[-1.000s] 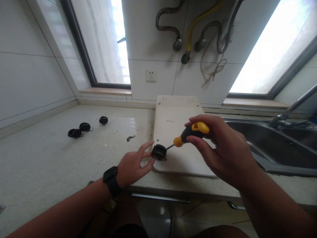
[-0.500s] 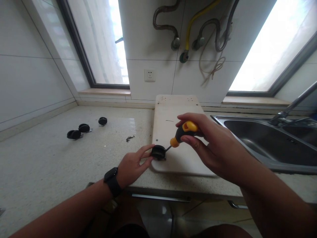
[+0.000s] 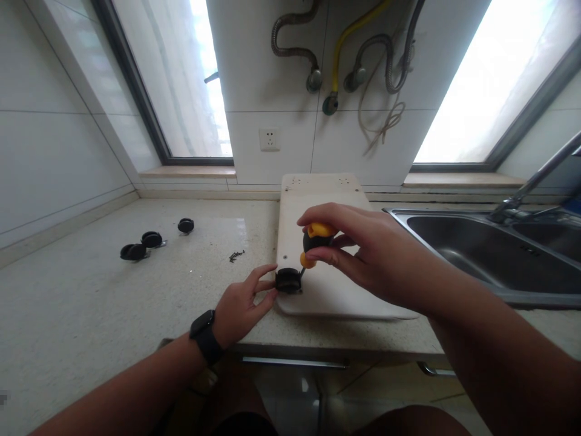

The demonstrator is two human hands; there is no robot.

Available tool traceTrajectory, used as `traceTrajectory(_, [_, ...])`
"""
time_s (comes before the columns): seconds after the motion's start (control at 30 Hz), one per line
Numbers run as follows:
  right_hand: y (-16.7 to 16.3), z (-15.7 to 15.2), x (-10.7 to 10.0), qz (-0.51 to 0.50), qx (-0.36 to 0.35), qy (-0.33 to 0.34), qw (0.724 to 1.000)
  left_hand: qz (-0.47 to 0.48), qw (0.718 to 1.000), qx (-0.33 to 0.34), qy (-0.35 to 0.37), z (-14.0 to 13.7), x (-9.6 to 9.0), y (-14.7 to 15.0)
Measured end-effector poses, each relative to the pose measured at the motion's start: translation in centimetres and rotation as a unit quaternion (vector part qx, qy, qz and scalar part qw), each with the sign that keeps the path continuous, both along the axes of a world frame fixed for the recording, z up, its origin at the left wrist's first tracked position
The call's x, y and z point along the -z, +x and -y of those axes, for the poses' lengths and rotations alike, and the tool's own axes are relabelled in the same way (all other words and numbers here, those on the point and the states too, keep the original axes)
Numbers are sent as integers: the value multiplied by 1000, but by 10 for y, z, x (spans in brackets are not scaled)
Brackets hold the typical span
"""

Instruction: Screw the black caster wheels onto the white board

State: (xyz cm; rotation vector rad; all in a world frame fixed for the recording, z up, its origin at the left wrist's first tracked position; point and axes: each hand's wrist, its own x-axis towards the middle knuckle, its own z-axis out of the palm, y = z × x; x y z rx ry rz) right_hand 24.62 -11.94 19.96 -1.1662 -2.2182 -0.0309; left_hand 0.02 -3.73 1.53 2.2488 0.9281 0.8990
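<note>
A black caster wheel (image 3: 288,280) sits at the near left corner of a pale board (image 3: 336,297) that lies flat on the counter. My left hand (image 3: 242,306), wearing a black watch, pinches the wheel's left side between thumb and fingers. In my right hand (image 3: 363,248) is a yellow and black screwdriver (image 3: 318,239), gripped by its handle. Its shaft slants down to the right side of the caster, where the tip is hidden. A screw head shows in the board just above the wheel.
Three more casters (image 3: 151,239) rest on the counter (image 3: 204,272) at the left. Small dark screws (image 3: 236,256) lie in a pile left of the board. To the right is a steel sink (image 3: 463,248) with a faucet (image 3: 508,206). Hoses (image 3: 295,51) hang on the wall behind.
The screwdriver has tipped more upright as my right hand moved left and closer to the caster. My left hand stays at the wheel. The whole view has shifted slightly.
</note>
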Motion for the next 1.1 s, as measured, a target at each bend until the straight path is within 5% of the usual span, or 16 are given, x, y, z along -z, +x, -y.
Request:
traceTrajectory(0.2, [-7, -3, 5, 43, 72, 100, 992, -12, 1000, 8, 19, -1, -2, 0])
traceTrajectory(0.53, [3, -3, -12, -9, -67, -74, 995, -7, 1000, 9, 5, -1, -2, 1])
traceTrajectory(1.1, [-30, 4, 1, -26, 90, 78, 993, 9, 1000, 21, 0, -1, -4, 2])
